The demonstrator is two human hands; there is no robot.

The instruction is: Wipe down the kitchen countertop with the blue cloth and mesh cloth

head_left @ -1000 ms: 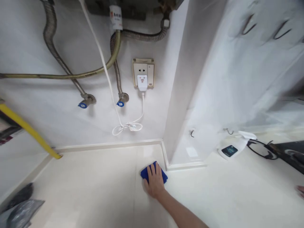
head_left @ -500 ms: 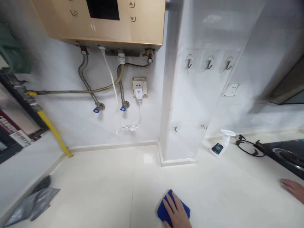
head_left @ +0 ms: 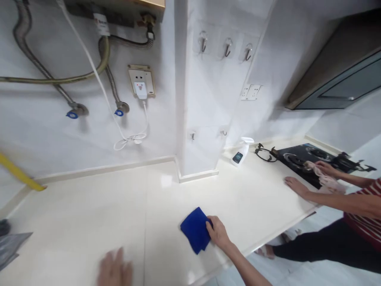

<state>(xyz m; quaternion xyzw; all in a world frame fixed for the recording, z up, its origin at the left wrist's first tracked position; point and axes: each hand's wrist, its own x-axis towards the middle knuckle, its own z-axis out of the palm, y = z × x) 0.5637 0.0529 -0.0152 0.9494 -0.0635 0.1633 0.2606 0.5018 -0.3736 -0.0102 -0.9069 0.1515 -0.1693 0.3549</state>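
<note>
A folded blue cloth lies on the white countertop. My right hand holds its right edge, thumb on top and fingers closed at the border. On the counter to the left of the cloth, my left hand is low in the picture and smeared by motion. Its fingers look stretched out and apart, with nothing in them.
A co-worker's hand rests on the counter at the right; the other wipes the gas stove with a pale cloth. A white spray bottle and a black ring-shaped pot support stand near the wall column.
My right hand has gone from lying flat on the blue cloth to gripping its right edge. My left hand has come into view. The view has turned right, showing more of the co-worker and stove.
</note>
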